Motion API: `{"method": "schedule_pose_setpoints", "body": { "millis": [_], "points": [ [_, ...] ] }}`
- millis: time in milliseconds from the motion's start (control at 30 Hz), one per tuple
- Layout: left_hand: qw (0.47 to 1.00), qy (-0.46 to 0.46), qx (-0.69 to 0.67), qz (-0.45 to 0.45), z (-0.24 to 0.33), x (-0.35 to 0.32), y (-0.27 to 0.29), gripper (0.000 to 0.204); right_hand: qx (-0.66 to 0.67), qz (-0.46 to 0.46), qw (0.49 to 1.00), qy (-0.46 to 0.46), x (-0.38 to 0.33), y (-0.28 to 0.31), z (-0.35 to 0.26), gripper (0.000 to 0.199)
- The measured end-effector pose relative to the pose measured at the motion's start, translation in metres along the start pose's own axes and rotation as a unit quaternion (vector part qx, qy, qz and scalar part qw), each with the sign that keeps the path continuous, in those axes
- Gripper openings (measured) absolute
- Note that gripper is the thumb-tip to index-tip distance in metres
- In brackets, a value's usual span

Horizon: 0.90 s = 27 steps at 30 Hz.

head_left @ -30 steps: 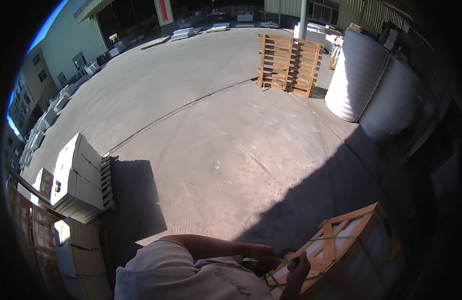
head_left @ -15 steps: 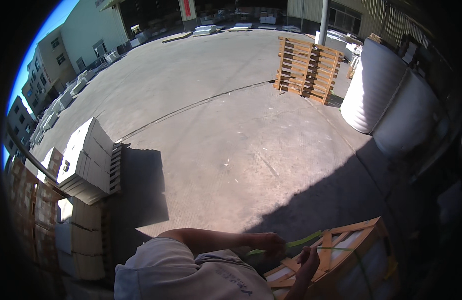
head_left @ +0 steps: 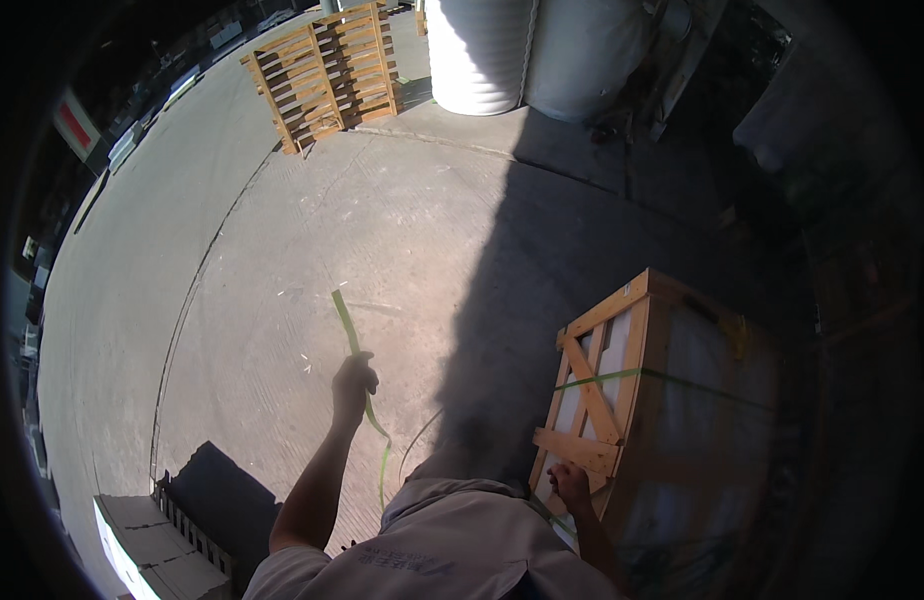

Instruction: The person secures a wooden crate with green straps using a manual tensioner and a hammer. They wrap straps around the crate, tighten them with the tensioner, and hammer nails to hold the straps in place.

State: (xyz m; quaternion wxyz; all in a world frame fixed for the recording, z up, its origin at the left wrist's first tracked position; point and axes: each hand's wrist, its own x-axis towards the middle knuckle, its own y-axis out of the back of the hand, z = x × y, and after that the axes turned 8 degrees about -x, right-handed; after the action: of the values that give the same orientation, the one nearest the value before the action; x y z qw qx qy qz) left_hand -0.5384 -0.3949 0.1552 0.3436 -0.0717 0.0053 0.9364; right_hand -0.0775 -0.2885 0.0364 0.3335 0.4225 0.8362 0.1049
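Observation:
My left hand [head_left: 355, 378] is closed round a green strap [head_left: 344, 312] out over the sunlit floor. One end of the strap sticks up past the fist, and the rest hangs in a curve toward my body. At the near side of a wooden crate [head_left: 635, 340] is my right hand [head_left: 570, 484], its fingers curled in below a short cross board [head_left: 579, 450]. Whatever those fingers hold is too small to make out. A green band [head_left: 600, 380] runs across the crate's slatted face and over its edge. White material shows between the slats.
Wooden pallets [head_left: 327, 75] stand on edge at the far left, beside big white rolls [head_left: 482, 55]. Pale stacked blocks [head_left: 157, 540] sit on a pallet at the lower left. A shadow edge crosses the concrete floor [head_left: 272, 300].
My view has turned right, bringing the crate fully into sight. My left hand has swung out from beside the right one, carrying the green strap away from the crate. The right hand stays by the crate.

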Motion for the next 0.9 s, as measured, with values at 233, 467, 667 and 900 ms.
{"method": "schedule_pose_setpoints", "body": {
  "millis": [233, 467, 667, 900],
  "points": [
    [0.976, 0.165, 0.073, -0.125, -0.124, 0.027, 0.027, 0.015, -0.380, -0.003, 0.917, 0.123, -0.076, -0.011, 0.072, 0.013],
    [0.820, 0.555, 0.140, 0.009, -0.224, -0.028, 0.082, 0.021, -0.136, -0.067, 0.939, -0.308, -0.082, -0.044, 0.093, 0.019],
    [0.759, 0.627, 0.170, -0.035, -0.227, 0.003, 0.052, 0.022, 0.074, 0.002, 0.920, -0.384, 0.049, -0.016, 0.058, 0.021],
    [0.847, 0.491, 0.174, -0.105, -0.173, 0.142, -0.060, 0.024, 0.198, 0.113, 0.928, -0.293, 0.219, 0.087, -0.008, 0.024]
  ]
}}
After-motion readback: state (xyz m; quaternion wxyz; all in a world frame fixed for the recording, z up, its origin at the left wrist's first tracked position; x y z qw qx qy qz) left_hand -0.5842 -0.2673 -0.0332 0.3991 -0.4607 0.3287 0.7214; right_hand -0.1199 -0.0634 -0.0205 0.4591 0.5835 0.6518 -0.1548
